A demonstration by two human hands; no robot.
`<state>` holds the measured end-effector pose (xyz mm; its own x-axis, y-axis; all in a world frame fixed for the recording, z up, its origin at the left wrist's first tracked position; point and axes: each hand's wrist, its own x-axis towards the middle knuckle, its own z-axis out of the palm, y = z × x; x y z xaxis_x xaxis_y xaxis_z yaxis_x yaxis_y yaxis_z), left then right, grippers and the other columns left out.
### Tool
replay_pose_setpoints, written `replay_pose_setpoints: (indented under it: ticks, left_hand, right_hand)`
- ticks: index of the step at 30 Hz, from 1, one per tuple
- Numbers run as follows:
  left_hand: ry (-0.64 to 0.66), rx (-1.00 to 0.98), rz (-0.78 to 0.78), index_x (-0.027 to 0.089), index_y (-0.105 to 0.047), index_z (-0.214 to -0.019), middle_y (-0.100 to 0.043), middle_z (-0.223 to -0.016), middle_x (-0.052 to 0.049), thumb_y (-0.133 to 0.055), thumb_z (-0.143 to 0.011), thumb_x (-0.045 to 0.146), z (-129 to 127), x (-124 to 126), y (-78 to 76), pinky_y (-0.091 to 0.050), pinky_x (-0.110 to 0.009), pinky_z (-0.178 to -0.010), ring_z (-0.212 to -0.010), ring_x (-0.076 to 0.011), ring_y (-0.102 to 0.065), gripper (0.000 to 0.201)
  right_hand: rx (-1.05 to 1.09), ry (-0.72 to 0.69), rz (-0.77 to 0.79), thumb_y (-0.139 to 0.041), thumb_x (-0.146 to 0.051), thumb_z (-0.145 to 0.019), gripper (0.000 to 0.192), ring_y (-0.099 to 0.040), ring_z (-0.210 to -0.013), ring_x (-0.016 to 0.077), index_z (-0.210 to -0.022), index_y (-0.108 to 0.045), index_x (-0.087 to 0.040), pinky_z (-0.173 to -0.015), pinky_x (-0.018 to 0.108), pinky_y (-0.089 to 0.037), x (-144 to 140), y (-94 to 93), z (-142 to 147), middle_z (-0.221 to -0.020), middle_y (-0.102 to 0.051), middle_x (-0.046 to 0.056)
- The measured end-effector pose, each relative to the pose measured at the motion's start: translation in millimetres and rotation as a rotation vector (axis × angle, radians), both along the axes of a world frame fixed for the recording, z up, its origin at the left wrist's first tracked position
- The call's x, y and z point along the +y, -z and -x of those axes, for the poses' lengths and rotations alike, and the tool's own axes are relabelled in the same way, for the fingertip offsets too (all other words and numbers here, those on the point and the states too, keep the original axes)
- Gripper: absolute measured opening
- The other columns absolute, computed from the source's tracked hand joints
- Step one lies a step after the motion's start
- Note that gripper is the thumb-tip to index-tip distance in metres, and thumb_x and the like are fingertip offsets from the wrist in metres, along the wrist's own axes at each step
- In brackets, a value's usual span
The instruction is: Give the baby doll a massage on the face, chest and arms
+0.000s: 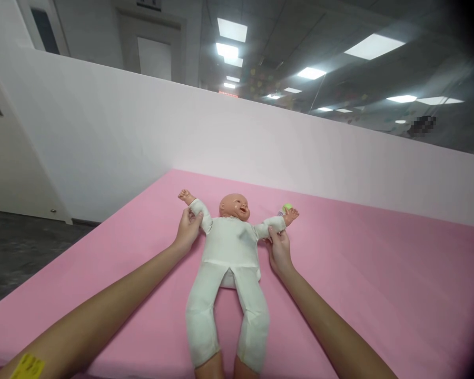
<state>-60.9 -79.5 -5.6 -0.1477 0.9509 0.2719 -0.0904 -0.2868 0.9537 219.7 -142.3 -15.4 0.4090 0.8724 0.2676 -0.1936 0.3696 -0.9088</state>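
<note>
A baby doll (231,245) in a white cloth suit lies on its back on the pink tabletop (355,284), its arms spread out and its head toward the far side. My left hand (188,227) grips the doll's arm on the left by the white sleeve, thumb on top. Around the sleeve of the doll's other arm, my right hand (279,246) is closed near the wrist. Both doll hands stick out beyond my fingers. The doll's feet are cut off by the lower picture edge.
Behind the doll's hand on the right lies a small green object (287,207), partly hidden. A white partition (237,142) runs along the table's far edge. At the left are a door (11,152) and the dark floor (8,258).
</note>
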Motion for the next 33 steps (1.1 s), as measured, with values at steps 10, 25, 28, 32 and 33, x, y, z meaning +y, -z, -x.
replay_pose_setpoints:
  ticks: [10,25,28,32,33]
  left_hand:
    - [0.172,0.553,-0.415,0.029,-0.075,-0.121,-0.061,-0.106,-0.006,-0.06,-0.089,0.024,-8,-24,-17.3,-0.051,-0.032,-0.082,-0.1,-0.0218,-0.061,0.036]
    - [0.055,0.038,-0.011,0.018,-0.064,-0.111,-0.068,-0.11,-0.008,-0.072,-0.082,0.052,0,-5,-5.7,-0.049,-0.027,-0.07,-0.086,-0.0192,-0.064,0.045]
    - [0.073,0.145,-0.072,0.018,-0.067,-0.117,-0.068,-0.11,-0.008,-0.069,-0.085,0.047,-1,-8,-6.8,-0.05,-0.028,-0.072,-0.088,-0.0199,-0.064,0.043]
    - [0.109,0.427,-0.278,0.024,-0.073,-0.124,-0.065,-0.111,-0.006,-0.063,-0.089,0.03,-7,-19,-12.3,-0.051,-0.03,-0.08,-0.099,-0.0207,-0.062,0.037]
    - [0.123,0.495,-0.334,0.026,-0.074,-0.124,-0.063,-0.11,-0.006,-0.061,-0.089,0.026,-8,-22,-13.4,-0.051,-0.03,-0.081,-0.101,-0.0206,-0.061,0.038]
  right_hand:
    - [-0.765,-0.046,-0.349,-0.059,-0.011,-0.079,0.037,-0.06,-0.116,0.0279,-0.109,-0.075,-0.027,-0.105,0.047,-0.047,-15,-4.5,9,-0.115,-0.071,0.006]
    - [-0.007,-0.027,-0.026,-0.077,-0.045,-0.082,0.043,-0.066,-0.093,0.021,-0.116,-0.064,-0.022,-0.079,0.034,-0.055,-1,1.5,2,-0.11,-0.069,0.005]
    - [-0.157,0.013,-0.055,-0.075,-0.04,-0.084,0.038,-0.066,-0.098,0.0233,-0.116,-0.065,-0.022,-0.084,0.037,-0.054,-4,2.7,3,-0.109,-0.071,0.006]
    - [-0.611,-0.06,-0.233,-0.067,-0.022,-0.084,0.03,-0.063,-0.111,0.0282,-0.113,-0.072,-0.024,-0.097,0.044,-0.05,-13,-1.7,8,-0.114,-0.072,0.007]
    - [-0.718,-0.075,-0.29,-0.063,-0.017,-0.083,0.032,-0.061,-0.115,0.0288,-0.112,-0.074,-0.026,-0.101,0.046,-0.048,-15,-3.3,10,-0.114,-0.072,0.007]
